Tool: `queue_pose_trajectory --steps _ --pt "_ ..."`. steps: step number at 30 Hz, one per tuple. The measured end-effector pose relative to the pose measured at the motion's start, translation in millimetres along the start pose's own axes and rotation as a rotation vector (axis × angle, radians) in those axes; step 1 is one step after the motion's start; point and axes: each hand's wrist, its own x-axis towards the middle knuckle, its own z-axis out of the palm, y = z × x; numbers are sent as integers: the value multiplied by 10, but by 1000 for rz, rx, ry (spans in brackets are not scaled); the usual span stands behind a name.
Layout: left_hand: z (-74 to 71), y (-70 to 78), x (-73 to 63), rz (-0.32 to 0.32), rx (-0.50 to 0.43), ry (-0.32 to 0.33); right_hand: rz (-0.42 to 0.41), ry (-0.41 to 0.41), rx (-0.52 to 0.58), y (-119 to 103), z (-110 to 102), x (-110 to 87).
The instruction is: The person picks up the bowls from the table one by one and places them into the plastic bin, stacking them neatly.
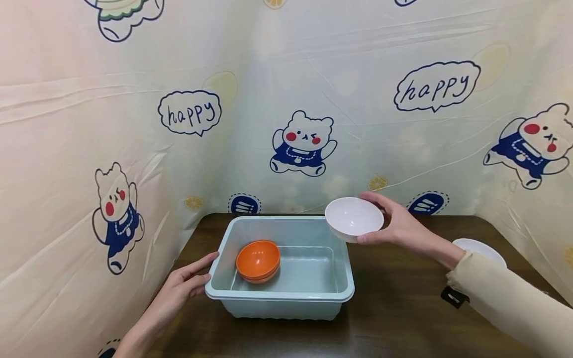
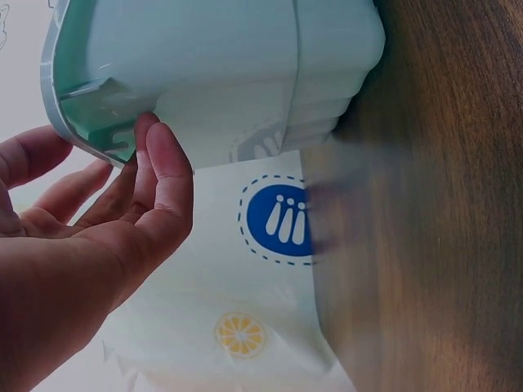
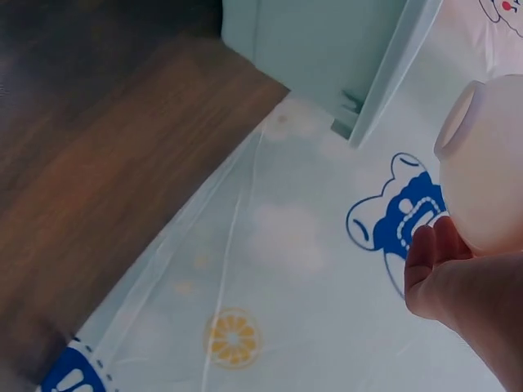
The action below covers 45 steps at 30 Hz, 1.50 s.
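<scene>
My right hand (image 1: 394, 223) grips a white bowl (image 1: 353, 217) by its right side, thumb at the front and fingers behind. The bowl is above the right back part of a pale blue-green plastic tub (image 1: 309, 296). In the right wrist view, the same bowl (image 3: 490, 171) shows from its outside and underside. My left hand (image 1: 183, 281) holds the tub's left rim; the left wrist view shows its fingers (image 2: 167, 167) bent against the tub wall below the rim. Inside the tub, at the left, sits a stack of orange bowls (image 1: 258, 261).
A white dish (image 1: 481, 248) lies on the dark wooden table (image 1: 403, 308) at the right, partly hidden behind my right sleeve. Printed cloth (image 1: 250, 64) hangs around the back and sides of the table.
</scene>
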Motion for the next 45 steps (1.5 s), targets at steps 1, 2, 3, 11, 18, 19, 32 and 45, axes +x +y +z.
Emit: queue_pose_trajectory --steps 1,2,3,11,18,19,32,45 --pt "-1 1 -2 -2 -2 2 -4 -5 -4 -18 13 27" --pt "-3 3 -3 2 0 0 -9 -10 -8 -33 26 54" --pt "-2 5 -4 0 -1 3 -14 -15 -8 -50 43 81" --pt "-1 1 0 5 -6 -2 -11 -54 -28 -167 207 293" --pt "-5 -1 -3 -5 -7 11 -34 -95 -21 -261 323 474" --pt "-5 -2 -5 -3 -7 11 -36 -99 -20 -278 340 498" --pt "-23 -34 -2 29 -10 -7 -50 -145 -22 -508 619 763" --pt "-24 -6 1 -13 8 -1 -43 -192 -55 -690 898 1049"
